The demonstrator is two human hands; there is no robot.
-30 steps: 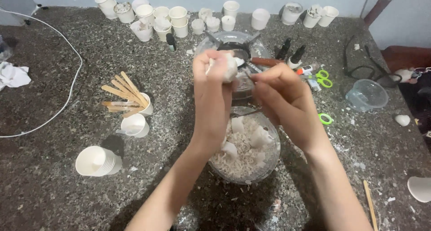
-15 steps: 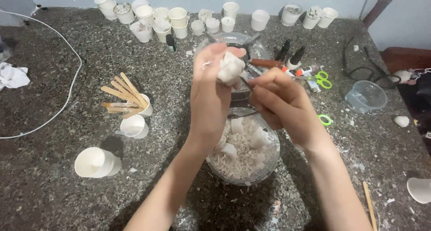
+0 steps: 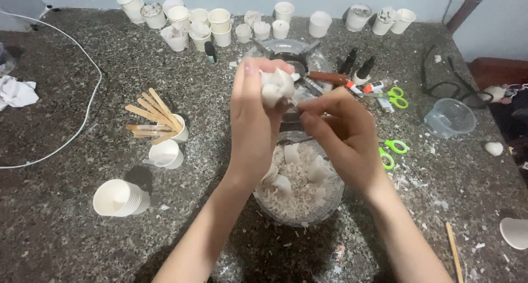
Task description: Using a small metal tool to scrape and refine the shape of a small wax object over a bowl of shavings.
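Note:
My left hand (image 3: pixel 254 115) is raised over a clear glass bowl (image 3: pixel 316 214) and grips a white waxy lump (image 3: pixel 276 87) between thumb and fingers. My right hand (image 3: pixel 341 132) is beside it, fingers curled, holding a thin blade-like tool (image 3: pixel 300 99) whose tip touches the lump; the tool is mostly hidden. The bowl under both hands holds white shavings and several white chunks (image 3: pixel 300 176).
Several white paper cups (image 3: pixel 190 22) line the back of the speckled stone counter. A cup of wooden sticks (image 3: pixel 157 121), a stack of cups (image 3: pixel 118 198), green scissors (image 3: pixel 393 151), an empty clear bowl (image 3: pixel 450 118), a white cable (image 3: pixel 82 118).
Both hands stayed over the bowl. The left hand turned the white lump slightly and the right hand shifted a little lower against it.

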